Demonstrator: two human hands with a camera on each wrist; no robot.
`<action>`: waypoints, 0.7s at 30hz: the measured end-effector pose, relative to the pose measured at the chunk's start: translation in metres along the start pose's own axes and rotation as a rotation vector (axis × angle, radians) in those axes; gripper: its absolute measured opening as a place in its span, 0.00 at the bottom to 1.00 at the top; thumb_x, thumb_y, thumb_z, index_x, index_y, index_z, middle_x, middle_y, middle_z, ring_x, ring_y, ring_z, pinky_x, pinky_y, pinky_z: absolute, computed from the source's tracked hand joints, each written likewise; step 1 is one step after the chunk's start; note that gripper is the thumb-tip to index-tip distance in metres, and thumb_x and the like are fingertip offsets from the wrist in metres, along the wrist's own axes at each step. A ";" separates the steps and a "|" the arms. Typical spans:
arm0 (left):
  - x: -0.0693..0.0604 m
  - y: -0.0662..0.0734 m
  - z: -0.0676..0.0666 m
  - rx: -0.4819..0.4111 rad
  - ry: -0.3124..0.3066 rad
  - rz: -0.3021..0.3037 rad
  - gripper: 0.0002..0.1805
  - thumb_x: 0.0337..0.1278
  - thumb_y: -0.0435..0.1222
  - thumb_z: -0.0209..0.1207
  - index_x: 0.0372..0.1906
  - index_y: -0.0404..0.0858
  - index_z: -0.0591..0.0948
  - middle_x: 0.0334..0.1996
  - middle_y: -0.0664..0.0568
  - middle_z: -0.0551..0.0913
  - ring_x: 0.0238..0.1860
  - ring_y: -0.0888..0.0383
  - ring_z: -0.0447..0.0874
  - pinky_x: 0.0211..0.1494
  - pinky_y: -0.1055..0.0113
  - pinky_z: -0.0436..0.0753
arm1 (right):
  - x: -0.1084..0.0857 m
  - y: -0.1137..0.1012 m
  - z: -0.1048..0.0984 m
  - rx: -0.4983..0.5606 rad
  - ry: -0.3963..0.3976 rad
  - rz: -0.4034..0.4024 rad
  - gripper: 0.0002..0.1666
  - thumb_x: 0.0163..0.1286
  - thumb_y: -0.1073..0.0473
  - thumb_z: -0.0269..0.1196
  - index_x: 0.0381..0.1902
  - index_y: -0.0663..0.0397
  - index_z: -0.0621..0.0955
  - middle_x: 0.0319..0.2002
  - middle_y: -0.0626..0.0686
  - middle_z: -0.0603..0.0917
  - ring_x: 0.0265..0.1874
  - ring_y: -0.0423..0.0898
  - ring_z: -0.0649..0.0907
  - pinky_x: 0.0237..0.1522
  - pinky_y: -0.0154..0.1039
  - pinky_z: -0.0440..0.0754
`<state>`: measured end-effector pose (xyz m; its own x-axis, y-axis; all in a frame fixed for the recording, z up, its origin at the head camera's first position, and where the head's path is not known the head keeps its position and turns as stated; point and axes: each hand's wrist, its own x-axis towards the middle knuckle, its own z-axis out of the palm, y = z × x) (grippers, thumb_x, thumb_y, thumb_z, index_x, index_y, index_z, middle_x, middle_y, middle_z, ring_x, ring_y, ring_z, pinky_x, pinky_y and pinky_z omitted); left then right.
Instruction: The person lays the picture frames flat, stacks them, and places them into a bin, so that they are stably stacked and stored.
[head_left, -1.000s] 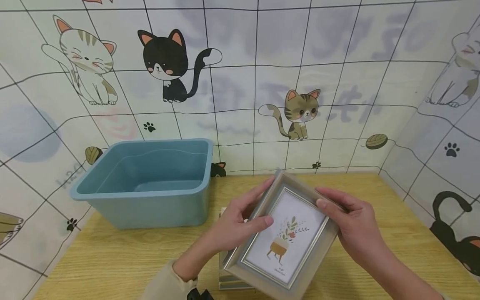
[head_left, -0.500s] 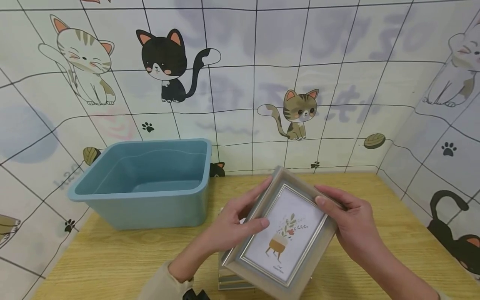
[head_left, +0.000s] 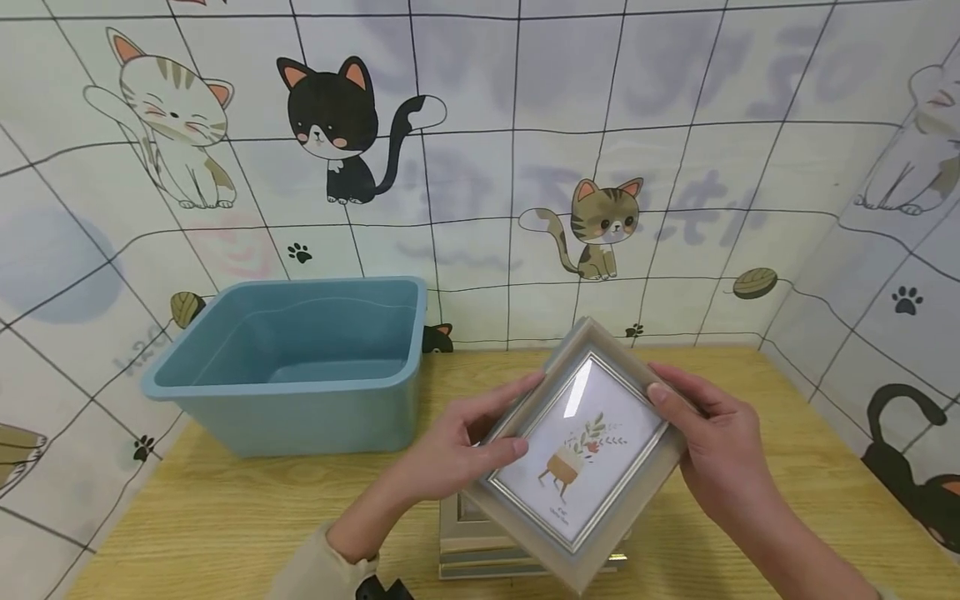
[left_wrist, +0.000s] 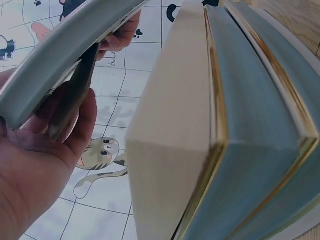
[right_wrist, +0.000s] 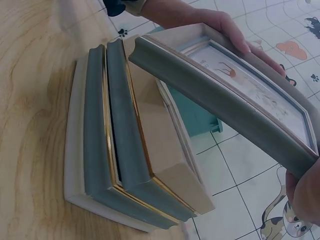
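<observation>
Both hands hold a silver-grey picture frame (head_left: 626, 508), tilted, with a potted-plant print behind its glass. My left hand (head_left: 457, 446) grips its left edge, thumb on the front border and fingers behind. At the upper right edge, my right hand (head_left: 723, 442) pinches the border between thumb and fingers. In the left wrist view a dark stand flap (left_wrist: 75, 100) juts from the frame's back near the left hand's fingers. Below lies a stack of picture frames (head_left: 487, 562), partly hidden by the held one; blue-grey and cream edges with gold lines show in the right wrist view (right_wrist: 125, 125).
A blue plastic bin (head_left: 285, 421) stands at the back left of the wooden table (head_left: 300, 517); its visible inside holds nothing. Behind and beside the table hangs a white gridded cloth (head_left: 480, 167) printed with cartoon cats.
The held picture frame has turned clockwise and shifted slightly up and right, with both hands still on it. A glare streak now shows on its glass, and more of the stack is visible below.
</observation>
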<state>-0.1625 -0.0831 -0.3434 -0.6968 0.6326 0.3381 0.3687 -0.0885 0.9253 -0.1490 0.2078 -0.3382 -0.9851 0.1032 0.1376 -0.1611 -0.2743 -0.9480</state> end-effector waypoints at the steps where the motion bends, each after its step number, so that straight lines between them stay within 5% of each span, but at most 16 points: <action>1: 0.000 0.000 -0.001 -0.010 -0.004 -0.003 0.37 0.70 0.28 0.58 0.80 0.45 0.63 0.74 0.45 0.68 0.50 0.53 0.83 0.44 0.57 0.87 | 0.000 0.001 0.000 0.007 0.006 0.011 0.18 0.72 0.67 0.66 0.56 0.50 0.88 0.52 0.46 0.84 0.46 0.42 0.82 0.46 0.34 0.84; 9: -0.006 -0.007 -0.005 0.003 0.018 -0.026 0.37 0.68 0.25 0.59 0.79 0.45 0.65 0.70 0.42 0.73 0.50 0.52 0.83 0.47 0.59 0.86 | -0.002 0.008 0.000 0.027 0.035 0.040 0.18 0.72 0.66 0.67 0.58 0.49 0.87 0.53 0.46 0.83 0.49 0.42 0.81 0.48 0.34 0.83; 21: -0.016 -0.017 -0.022 0.043 0.244 -0.142 0.27 0.65 0.28 0.64 0.69 0.38 0.78 0.52 0.38 0.85 0.42 0.51 0.87 0.42 0.61 0.86 | -0.002 0.018 0.006 0.093 0.064 0.093 0.16 0.73 0.65 0.66 0.56 0.46 0.88 0.52 0.46 0.82 0.49 0.42 0.81 0.49 0.34 0.83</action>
<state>-0.1706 -0.1086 -0.3610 -0.8688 0.4320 0.2418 0.2790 0.0237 0.9600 -0.1502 0.1973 -0.3536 -0.9907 0.1327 0.0286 -0.0766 -0.3729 -0.9247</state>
